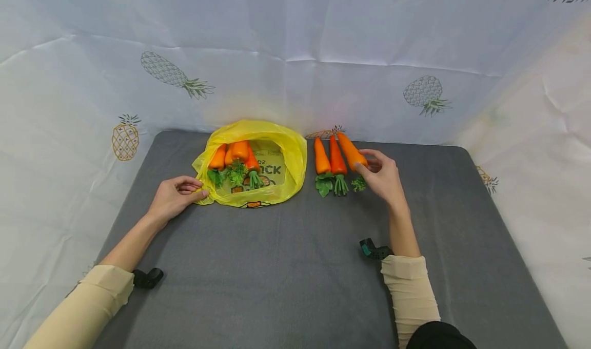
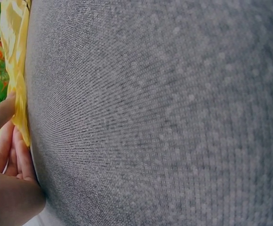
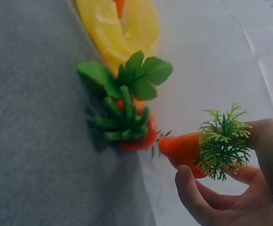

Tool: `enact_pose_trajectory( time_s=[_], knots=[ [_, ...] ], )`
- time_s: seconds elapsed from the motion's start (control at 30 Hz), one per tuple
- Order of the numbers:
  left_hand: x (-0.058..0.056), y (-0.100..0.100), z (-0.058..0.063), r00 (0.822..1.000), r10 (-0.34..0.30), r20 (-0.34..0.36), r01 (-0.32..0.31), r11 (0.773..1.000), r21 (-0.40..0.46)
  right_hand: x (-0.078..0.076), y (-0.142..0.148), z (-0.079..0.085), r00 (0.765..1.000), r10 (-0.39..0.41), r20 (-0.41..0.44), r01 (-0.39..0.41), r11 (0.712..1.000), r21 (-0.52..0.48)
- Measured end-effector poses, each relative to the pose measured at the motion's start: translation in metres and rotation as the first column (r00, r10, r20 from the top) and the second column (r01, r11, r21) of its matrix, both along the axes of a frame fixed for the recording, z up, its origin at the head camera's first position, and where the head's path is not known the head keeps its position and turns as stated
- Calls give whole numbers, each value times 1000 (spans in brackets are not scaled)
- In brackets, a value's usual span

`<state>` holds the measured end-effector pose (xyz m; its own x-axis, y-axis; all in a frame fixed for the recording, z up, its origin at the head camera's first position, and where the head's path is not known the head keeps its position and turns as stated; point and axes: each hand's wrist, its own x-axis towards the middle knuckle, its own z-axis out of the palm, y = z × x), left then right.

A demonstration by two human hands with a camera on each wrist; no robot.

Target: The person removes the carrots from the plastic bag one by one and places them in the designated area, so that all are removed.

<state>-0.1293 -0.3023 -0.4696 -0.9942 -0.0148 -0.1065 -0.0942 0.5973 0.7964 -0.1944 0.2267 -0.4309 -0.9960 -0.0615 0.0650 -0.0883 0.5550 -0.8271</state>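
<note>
A yellow plastic bag [image 1: 299, 169] lies with its mouth open on the left of the table, several toy carrots [image 1: 240, 151] with green tops inside it. My left hand [image 1: 172, 199] pinches the bag's lower left edge between thumb and fingers; the left wrist view shows the thumb over the yellow film [image 2: 17, 56]. To the right of the bag, my right hand [image 1: 384, 178] holds an orange carrot [image 1: 349, 150] with feathery green leaves [image 3: 223, 143] by its thick end. Beside it lie two more carrots, an orange one [image 1: 321, 158] with broad leaves and a redder one [image 1: 338, 158] with stubby stems.
Grey cloth covers the table [image 1: 277, 267]. White sheeting [image 1: 295, 31] printed with pineapples rises behind the table's back edge, close beyond the carrots and bag. A dark wrist device [image 1: 375, 250] sits on the right forearm, another [image 1: 149, 278] on the left.
</note>
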Motion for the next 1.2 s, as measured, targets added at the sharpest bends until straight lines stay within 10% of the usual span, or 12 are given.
enact_pose_trajectory(
  time_s=[1.2],
  knots=[
    [0, 1, 0, 1000, 7, -1, -7, 1000, 8, -12, 5, -38, 999, -9, 35, 6, 998, 69]
  ],
)
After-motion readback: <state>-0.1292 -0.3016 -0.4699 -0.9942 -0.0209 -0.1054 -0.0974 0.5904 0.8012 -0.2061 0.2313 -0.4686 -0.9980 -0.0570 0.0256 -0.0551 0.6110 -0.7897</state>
